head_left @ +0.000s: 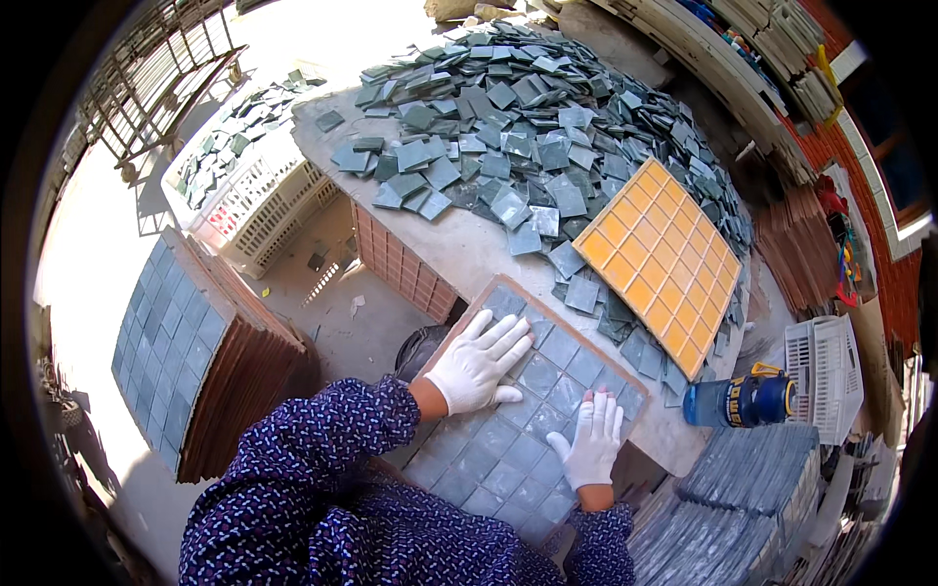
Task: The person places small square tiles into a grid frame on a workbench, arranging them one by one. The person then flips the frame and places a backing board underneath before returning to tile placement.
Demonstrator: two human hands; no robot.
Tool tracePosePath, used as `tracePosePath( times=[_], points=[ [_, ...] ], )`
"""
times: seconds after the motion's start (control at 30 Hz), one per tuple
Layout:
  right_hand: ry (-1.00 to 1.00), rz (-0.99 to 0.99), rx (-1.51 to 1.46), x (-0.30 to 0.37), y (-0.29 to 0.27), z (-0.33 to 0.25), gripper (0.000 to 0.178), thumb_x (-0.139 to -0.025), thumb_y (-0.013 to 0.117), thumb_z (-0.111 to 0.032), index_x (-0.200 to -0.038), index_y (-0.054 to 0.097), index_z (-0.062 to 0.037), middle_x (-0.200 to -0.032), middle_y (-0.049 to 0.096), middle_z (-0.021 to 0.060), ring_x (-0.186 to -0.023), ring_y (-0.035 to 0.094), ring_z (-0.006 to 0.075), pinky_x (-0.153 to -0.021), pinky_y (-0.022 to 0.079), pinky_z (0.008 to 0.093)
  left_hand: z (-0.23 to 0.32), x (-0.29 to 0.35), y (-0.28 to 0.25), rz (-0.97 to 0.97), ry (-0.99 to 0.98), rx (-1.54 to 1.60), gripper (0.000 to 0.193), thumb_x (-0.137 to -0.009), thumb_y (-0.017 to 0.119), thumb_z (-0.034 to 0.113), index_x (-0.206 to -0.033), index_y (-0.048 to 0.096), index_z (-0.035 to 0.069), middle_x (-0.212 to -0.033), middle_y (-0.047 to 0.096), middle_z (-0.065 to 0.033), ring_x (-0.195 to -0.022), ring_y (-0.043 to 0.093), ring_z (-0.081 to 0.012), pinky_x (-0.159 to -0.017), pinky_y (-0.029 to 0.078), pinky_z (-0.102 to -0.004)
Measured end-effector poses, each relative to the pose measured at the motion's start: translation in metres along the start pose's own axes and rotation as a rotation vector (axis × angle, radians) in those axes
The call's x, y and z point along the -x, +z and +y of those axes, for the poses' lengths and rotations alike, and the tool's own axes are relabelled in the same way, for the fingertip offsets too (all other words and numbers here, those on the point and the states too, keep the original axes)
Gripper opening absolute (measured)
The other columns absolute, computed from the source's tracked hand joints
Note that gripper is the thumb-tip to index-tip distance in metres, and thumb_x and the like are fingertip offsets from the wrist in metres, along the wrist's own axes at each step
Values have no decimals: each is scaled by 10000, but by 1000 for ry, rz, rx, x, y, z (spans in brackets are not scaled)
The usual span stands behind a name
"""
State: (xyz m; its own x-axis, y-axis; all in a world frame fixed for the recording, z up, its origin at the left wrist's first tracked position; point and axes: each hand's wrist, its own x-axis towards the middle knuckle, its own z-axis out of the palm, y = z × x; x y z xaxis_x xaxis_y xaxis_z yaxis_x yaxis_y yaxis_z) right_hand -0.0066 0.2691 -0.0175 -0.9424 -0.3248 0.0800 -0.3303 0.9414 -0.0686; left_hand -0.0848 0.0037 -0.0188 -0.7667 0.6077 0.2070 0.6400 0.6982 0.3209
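A brown tray [476,292] filled with a grid of grey-green square tiles [547,373] lies on the near edge of a concrete table. My left hand [479,363], in a white glove, lies flat on the tiles with fingers spread. My right hand [592,441], also gloved, rests flat on the tiles lower right, fingers together. Neither hand holds anything. Beyond the tray lies an orange grid mould [662,262], empty, and behind it a large heap of loose grey-green tiles [508,107].
A white plastic crate [256,200] with tiles stands left of the table. A stack of filled brown trays [200,356] stands at lower left. A blue bottle [741,400] lies right of the tray, stacked tile sheets [743,488] below it, another white crate [826,376] at right.
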Motion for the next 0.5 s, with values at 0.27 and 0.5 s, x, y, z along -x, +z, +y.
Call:
tracePosePath(
  times=[0.27, 0.5],
  points=[
    [-78, -100, -60, 97, 5, -75, 896, -712, 697, -535, -1335, 414, 44, -1369, 417, 271, -1251, 396, 454, -1053, 284, 577, 35, 110, -11, -169, 208, 145, 766, -829, 535, 524, -1406, 381, 44, -1461, 381, -138, -1364, 338, -271, -1127, 199, -494],
    [-78, -82, -35, 157, 23, -59, 855, -739, 693, -508, -1318, 422, 59, -1380, 397, 279, -1243, 389, 472, -1040, 297, 579, 20, 154, -19, -44, -51, 70, 749, -844, 544, 518, -1392, 403, 27, -1454, 385, -178, -1356, 346, -341, -1109, 206, -540]
  ],
)
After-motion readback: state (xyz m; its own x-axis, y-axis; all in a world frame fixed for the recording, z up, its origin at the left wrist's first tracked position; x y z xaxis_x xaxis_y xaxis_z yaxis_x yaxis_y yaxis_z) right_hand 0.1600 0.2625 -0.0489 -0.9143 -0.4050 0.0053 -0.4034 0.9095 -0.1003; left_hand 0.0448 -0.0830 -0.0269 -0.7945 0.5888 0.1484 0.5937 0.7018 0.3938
